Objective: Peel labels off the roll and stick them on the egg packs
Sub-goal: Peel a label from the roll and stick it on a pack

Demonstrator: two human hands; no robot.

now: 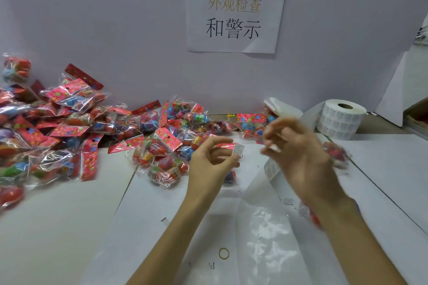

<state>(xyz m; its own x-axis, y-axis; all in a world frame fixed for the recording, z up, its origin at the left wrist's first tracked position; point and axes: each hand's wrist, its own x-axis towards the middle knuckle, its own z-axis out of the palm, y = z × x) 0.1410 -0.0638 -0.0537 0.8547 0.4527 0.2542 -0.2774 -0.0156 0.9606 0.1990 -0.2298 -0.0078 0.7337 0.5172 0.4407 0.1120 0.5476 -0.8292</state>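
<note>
left hand (pixel 208 159) grips an egg pack (pixel 226 145); blurred right hand (pixel 298 146) perhaps pinches something.

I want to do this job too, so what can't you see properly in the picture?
- Right hand: motion-blurred in the head view; whether it pinches anything is unclear.
- Egg pack: mostly hidden behind the left hand gripping it.
- Label on that pack: print too small to read.
- Pile of egg packs: cut off by the left edge.
</note>
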